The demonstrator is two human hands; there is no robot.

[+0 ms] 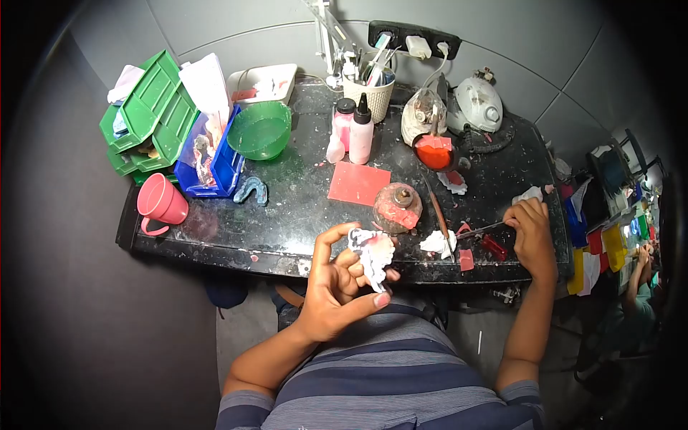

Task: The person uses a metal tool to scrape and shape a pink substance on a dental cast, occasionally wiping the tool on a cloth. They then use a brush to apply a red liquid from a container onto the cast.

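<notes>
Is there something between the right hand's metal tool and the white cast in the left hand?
Yes. Between the metal tool under the right hand and the white cast in the left hand lie white scraps and a brush.

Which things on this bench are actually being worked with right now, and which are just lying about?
In use:
white plaster cast, held in the left hand
thin metal tool, gripped by the right hand

Lying about:
pink mug
green bowl
pink wax sheet
two squeeze bottles
green bins
</notes>
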